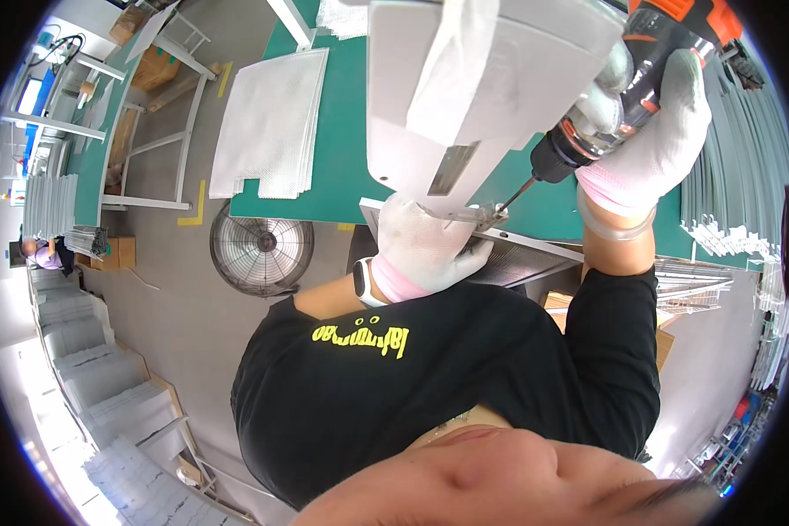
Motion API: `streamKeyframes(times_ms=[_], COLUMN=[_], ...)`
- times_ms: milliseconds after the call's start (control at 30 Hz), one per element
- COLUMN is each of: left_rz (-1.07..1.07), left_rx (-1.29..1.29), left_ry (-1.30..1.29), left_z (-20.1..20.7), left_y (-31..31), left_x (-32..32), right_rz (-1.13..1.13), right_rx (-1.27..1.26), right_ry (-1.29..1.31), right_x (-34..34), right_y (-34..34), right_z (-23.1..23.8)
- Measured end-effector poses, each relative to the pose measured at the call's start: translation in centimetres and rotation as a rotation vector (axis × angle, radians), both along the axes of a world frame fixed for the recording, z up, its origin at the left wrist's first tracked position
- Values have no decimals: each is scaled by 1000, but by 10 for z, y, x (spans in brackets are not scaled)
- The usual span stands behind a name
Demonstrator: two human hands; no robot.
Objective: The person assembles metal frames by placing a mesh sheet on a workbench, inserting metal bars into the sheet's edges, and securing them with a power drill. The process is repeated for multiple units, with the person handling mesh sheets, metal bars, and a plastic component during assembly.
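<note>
My right hand (653, 145), in a white glove with a pink cuff, grips an orange and black cordless drill (579, 145). The drill tilts down to the left, and its thin bit meets a small metal bracket (491, 216). My left hand (421, 245), gloved alike, closes on the white-edged mesh frame (535, 254) beside that bracket; part of its fingers is hidden. Above the left hand stands a light grey housing (394, 114) with a rectangular slot. A white strip (456, 70) hangs over this housing.
Stacked white mesh sheets (272, 123) lie on the green tabletop (337, 149) to the left. Many long grey strips (736, 158) are piled at the right. A round floor fan (263, 250) stands below the table's edge. Further left are another workbench (96, 167) and a distant person (48, 254).
</note>
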State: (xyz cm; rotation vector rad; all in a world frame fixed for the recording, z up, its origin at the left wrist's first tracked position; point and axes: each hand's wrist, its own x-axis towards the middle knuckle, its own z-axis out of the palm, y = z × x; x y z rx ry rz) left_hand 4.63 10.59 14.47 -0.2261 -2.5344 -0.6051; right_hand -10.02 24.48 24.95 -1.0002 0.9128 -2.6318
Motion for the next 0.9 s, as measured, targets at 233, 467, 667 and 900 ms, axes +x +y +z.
streamKeyframes(times_ms=[233,467,667,900], left_rz=[-25,-90,-219,-253], left_rx=[-16,94,191,130], left_ry=[-43,11,-118,-182], left_z=[-3,-19,-27,-51], left_y=[-2,3,5,6], left_x=[-1,0,2,4], right_rz=[23,196,315,351], right_rx=[-15,123,153,136], right_ry=[-49,-6,-11,-155], right_x=[-3,9,8,-1], right_y=[5,9,1,5], right_z=[-4,-32,-34,-69])
